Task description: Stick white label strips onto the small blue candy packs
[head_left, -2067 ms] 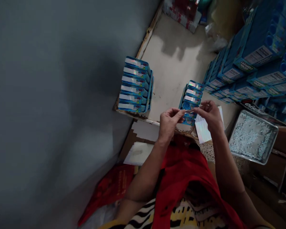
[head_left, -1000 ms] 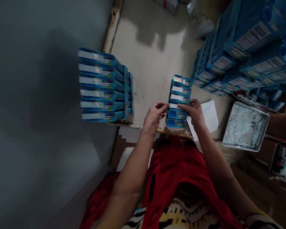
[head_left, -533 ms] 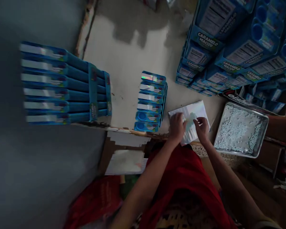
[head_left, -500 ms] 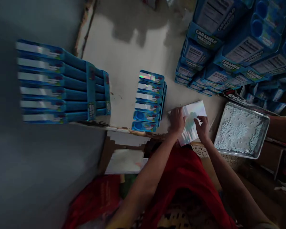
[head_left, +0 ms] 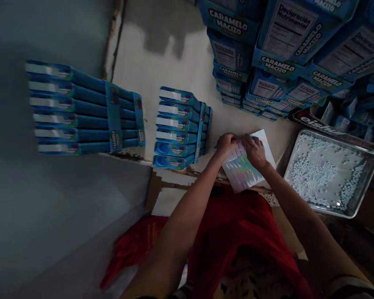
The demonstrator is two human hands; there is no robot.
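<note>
Fingers bent, grip unclear, my left hand point(head_left: 227, 145) and right hand point(head_left: 255, 153) meet over a shiny, iridescent rectangular sheet point(head_left: 243, 174) best held flat.

Table point(head_left: 134, 74), one: pale top, spotted with small dark marks; edges worn and chipped, dark along the break. Borne directly on it, as listed from left to right. Left block point(head_left: 93, 120): six slim blue packs, set in a row at the corner, banded in blue; a white strip is carried on each end. Middle block point(head_left: 182, 124): six like packs, banded; four are marked with white strips, two with round blue discs. Iridescent sheet point(head_left: 244, 174): laid near the front edge. Carton stack point(head_left: 277, 64): blue, lettered "CARAMELO MACIZO", piled in tiers at right.
</note>
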